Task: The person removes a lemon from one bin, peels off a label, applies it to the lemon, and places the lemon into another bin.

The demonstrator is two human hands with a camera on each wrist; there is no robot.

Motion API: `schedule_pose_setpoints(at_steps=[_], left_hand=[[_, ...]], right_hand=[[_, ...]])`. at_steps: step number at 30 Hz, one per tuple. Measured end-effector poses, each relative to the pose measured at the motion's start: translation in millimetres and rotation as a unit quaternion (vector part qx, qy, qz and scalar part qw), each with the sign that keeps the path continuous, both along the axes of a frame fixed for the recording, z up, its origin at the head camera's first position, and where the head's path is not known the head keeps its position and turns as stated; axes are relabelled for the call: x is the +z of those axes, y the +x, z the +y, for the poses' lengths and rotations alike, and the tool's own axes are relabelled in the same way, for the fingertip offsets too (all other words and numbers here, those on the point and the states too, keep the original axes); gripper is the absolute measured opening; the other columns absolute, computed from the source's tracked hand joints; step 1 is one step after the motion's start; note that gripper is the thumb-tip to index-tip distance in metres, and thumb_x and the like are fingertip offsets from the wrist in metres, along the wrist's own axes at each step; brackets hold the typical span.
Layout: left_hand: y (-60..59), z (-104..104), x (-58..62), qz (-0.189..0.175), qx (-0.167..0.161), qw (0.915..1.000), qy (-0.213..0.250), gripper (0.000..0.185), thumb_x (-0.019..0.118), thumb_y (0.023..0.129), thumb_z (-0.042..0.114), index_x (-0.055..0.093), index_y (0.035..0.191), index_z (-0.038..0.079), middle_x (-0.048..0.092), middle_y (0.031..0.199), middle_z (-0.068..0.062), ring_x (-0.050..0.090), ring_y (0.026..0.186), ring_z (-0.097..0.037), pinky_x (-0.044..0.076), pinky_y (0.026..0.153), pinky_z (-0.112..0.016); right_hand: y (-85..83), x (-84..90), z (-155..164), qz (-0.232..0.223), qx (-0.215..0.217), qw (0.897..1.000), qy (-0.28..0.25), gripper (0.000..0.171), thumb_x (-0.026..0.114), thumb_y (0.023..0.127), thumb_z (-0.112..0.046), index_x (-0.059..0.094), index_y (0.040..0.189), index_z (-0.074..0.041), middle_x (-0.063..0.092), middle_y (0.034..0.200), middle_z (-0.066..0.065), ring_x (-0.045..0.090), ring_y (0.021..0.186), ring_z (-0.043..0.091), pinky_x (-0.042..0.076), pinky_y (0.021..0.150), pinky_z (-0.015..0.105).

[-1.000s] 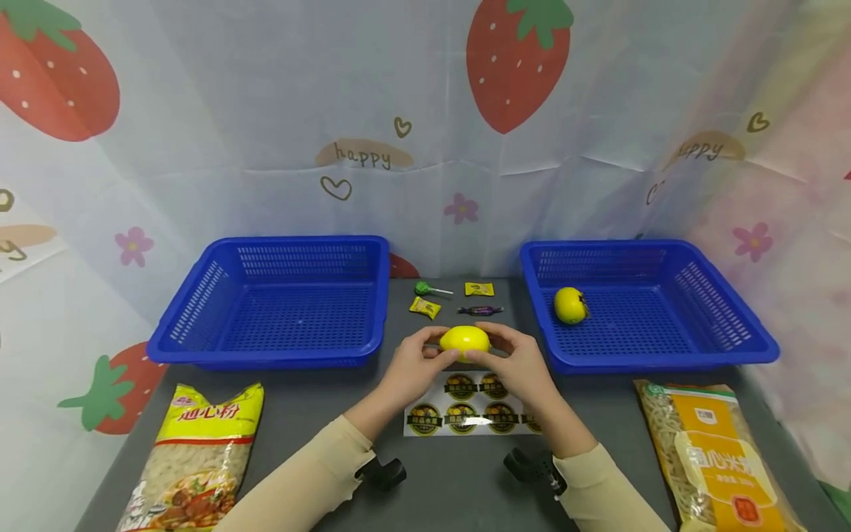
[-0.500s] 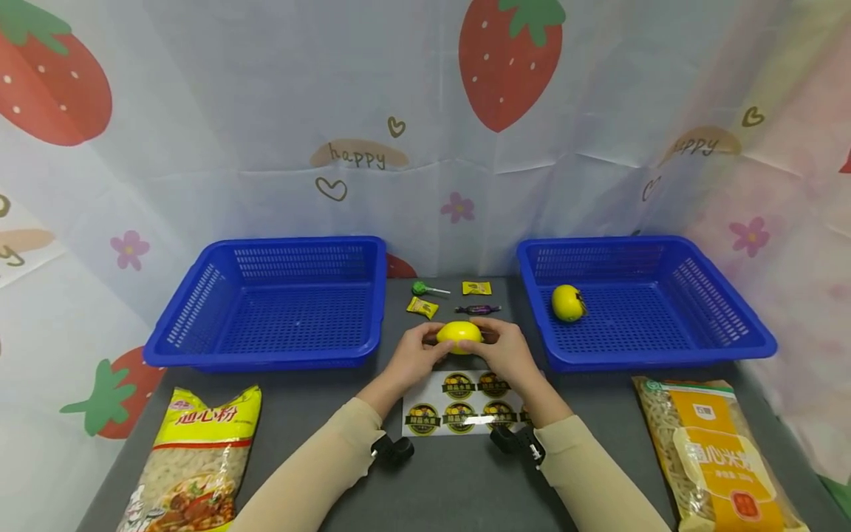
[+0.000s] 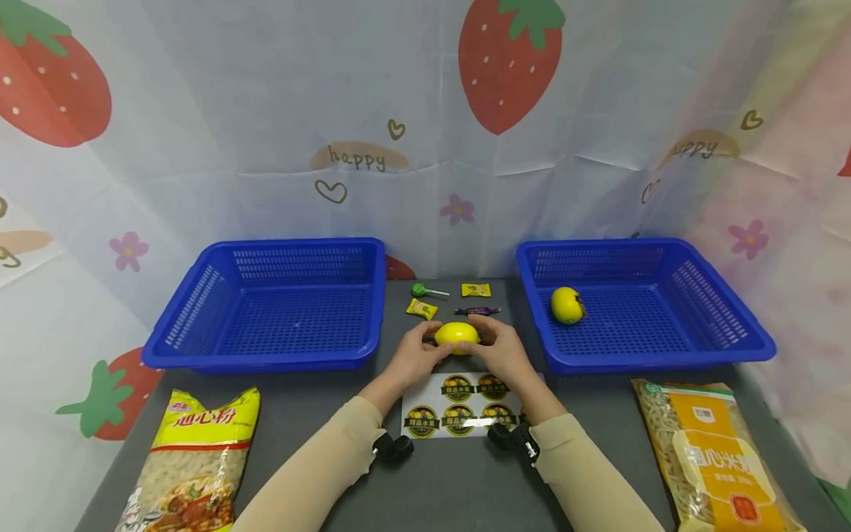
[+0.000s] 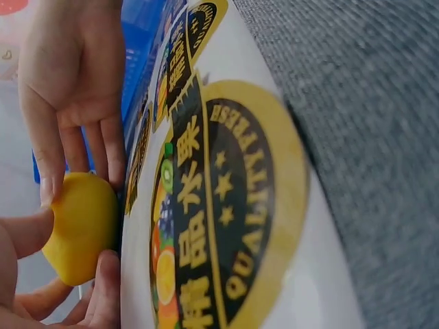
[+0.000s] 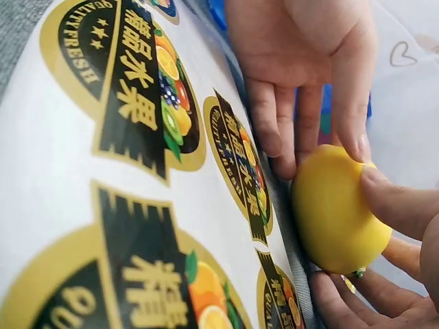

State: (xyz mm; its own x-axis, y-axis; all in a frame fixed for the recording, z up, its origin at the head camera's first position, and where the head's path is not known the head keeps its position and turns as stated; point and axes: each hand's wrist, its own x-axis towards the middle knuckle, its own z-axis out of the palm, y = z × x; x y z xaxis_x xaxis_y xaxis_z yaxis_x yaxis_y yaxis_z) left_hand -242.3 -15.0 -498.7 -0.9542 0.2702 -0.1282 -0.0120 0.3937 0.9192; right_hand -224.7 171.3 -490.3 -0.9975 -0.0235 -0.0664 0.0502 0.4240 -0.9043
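Observation:
A smooth yellow lemon lies sideways at the middle of the grey table, just behind a white sheet of round fruit stickers. My left hand holds its left end, thumb on the near side and fingers curling round the far side. At the other end, my right hand grips it the same way. In the left wrist view the thumbs meet near one side of the lemon. The right wrist view shows the lemon low beside the sticker sheet, fingertips of both hands about it.
Blue baskets stand at the left and right; the right one holds a round yellow fruit. Behind the lemon lie a green lollipop, a purple-wrapped candy and two yellow candies. Pasta bags lie front left and front right.
The lemon has come down a little toward the table, looking slightly smaller in the head view. Both forearms have drawn slightly inward. In the last half second almost nothing has moved.

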Motion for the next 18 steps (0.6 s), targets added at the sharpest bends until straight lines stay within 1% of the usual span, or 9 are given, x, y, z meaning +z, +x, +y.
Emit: schedule_pose_setpoints(at_steps=[3, 6, 9, 13, 18], left_hand=[[1.0, 0.5, 1.4, -0.007, 0.001, 1.0000, -0.005, 0.059, 0.070, 0.097, 0.027, 0.047, 0.148, 0.009, 0.051, 0.144, -0.015, 0.065, 0.104, -0.024, 0.057, 0.081, -0.032], [1.7, -1.5, 3.7, -0.007, -0.004, 1.0000, -0.001, 0.058, 0.070, 0.097, 0.025, 0.047, 0.148, 0.009, 0.051, 0.145, -0.015, 0.066, 0.104, -0.025, 0.057, 0.080, -0.032], [1.3, -2.9, 4.3, 0.004, -0.010, 0.9999, 0.000, 0.055, 0.068, 0.097, 0.020, 0.048, 0.147, 0.008, 0.052, 0.143, -0.016, 0.066, 0.101, -0.024, 0.057, 0.079, -0.032], [0.0, -1.6, 3.7, 0.023, -0.014, 0.9996, 0.001, 0.055, 0.068, 0.097, 0.013, 0.048, 0.147, 0.007, 0.053, 0.141, -0.017, 0.065, 0.101, -0.024, 0.056, 0.082, -0.033], [-0.4, -0.2, 2.6, 0.025, -0.009, 0.9996, 0.002, 0.059, 0.070, 0.094, 0.010, 0.046, 0.148, 0.005, 0.053, 0.141, -0.017, 0.066, 0.102, -0.025, 0.056, 0.081, -0.032]], right_hand=[[1.5, -0.7, 0.3, 0.003, 0.007, 1.000, -0.007, 0.065, 0.078, 0.090, -0.026, 0.052, 0.147, -0.009, 0.055, 0.147, 0.014, 0.057, 0.130, 0.032, 0.050, 0.104, 0.049], [1.7, -1.3, -1.3, 0.005, 0.011, 1.000, -0.003, 0.062, 0.078, 0.091, -0.026, 0.054, 0.145, -0.009, 0.057, 0.145, 0.014, 0.058, 0.129, 0.032, 0.050, 0.103, 0.049], [0.8, -0.5, -3.0, 0.012, 0.014, 1.000, 0.002, 0.060, 0.078, 0.090, -0.024, 0.055, 0.144, -0.009, 0.059, 0.143, 0.013, 0.059, 0.128, 0.032, 0.050, 0.103, 0.049], [-1.1, 1.7, -4.1, 0.022, 0.006, 1.000, 0.010, 0.058, 0.079, 0.089, -0.020, 0.057, 0.142, -0.009, 0.060, 0.142, 0.013, 0.060, 0.127, 0.032, 0.050, 0.103, 0.048], [-2.4, 3.0, -4.3, 0.027, 0.000, 0.999, 0.025, 0.060, 0.080, 0.088, -0.019, 0.057, 0.143, -0.009, 0.059, 0.142, 0.014, 0.060, 0.126, 0.033, 0.051, 0.101, 0.049]])
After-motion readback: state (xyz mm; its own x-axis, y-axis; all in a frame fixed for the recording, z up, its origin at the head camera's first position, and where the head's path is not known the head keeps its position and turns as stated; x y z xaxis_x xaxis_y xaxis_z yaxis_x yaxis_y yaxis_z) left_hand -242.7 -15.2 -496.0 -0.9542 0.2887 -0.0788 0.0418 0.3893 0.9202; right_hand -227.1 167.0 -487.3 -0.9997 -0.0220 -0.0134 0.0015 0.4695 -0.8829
